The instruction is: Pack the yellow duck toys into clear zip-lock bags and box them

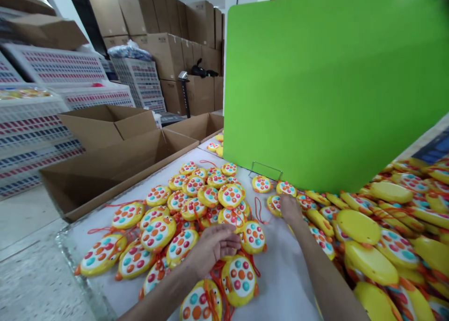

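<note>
While my left hand (213, 248) and right hand (289, 208) rest on yellow toys (229, 195), grips unreadable, green board (333, 87) blocks far right; cartons (115, 167) stand left.

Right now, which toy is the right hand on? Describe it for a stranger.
Find the green board, then the wire stand at its lower edge. Below-right of the stand lies the toy, partly under the right hand. Unlike its two neighbours nearer the board, an orange cord loops at its left.
</note>
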`<state>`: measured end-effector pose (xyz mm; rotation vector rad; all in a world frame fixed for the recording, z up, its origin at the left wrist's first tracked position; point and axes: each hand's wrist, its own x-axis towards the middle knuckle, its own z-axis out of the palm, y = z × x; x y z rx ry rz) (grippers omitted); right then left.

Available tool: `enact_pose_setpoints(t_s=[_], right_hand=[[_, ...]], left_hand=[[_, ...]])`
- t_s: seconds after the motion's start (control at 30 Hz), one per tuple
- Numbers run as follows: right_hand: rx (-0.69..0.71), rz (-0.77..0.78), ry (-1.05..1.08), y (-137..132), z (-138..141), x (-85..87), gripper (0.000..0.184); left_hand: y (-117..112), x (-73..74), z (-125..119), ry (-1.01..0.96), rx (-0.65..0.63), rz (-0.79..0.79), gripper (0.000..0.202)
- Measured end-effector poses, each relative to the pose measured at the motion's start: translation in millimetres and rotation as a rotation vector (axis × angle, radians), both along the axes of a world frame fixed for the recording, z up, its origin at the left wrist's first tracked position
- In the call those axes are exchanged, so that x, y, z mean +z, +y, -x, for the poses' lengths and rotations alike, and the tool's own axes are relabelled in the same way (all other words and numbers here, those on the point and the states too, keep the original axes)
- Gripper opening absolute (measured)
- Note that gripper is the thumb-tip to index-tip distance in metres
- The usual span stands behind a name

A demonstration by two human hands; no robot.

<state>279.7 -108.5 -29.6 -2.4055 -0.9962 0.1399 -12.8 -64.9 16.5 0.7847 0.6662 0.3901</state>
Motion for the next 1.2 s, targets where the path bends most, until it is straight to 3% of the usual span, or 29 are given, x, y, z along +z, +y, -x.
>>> enact_pose_setpoints(t_s=[0.1, 0.2, 0.4, 0.57, 0.7, 0.8, 1.03, 1.2], right_hand=[[0.014, 0.072, -0.025, 1, 0, 4.3, 0.023], [0.042, 0.057, -0.063, -12, 17, 15.4, 0.019], [0.145, -0.156, -0.053, -66, 108, 38.9, 0.024], [0.149, -0.369, 0.124, -105, 170, 37.4, 0.03], [-0.079, -0.603, 0.518, -122, 188, 34.1, 0.046], [-0.118, -0.669, 0.75, -123, 200, 37.1, 0.056], [-0.08, -0.668, 0.843, -122, 214, 32.2, 0.052], [-0.043, -0.717, 0.899, -125, 217, 26.5, 0.047]], left_hand=[[-10, -7.6, -2, -0.008, -0.062, -0.033, 0.022], [-21, -14.3, -8, 0.008, -0.074, -0.063, 0.028], [-48, -17.9, -25, -0.067, 0.053, -0.138, 0.048], [-53, -16.9, -19, -0.125, 0.031, -0.09, 0.055], [-50, -16.0, -2, -0.107, -0.048, -0.11, 0.055], [-52, -11.9, 6, -0.088, -0.154, -0.142, 0.054], [-54, -10.9, 16, -0.037, -0.194, -0.315, 0.055], [-50, -13.2, 22, 0.009, -0.218, -0.299, 0.057]])
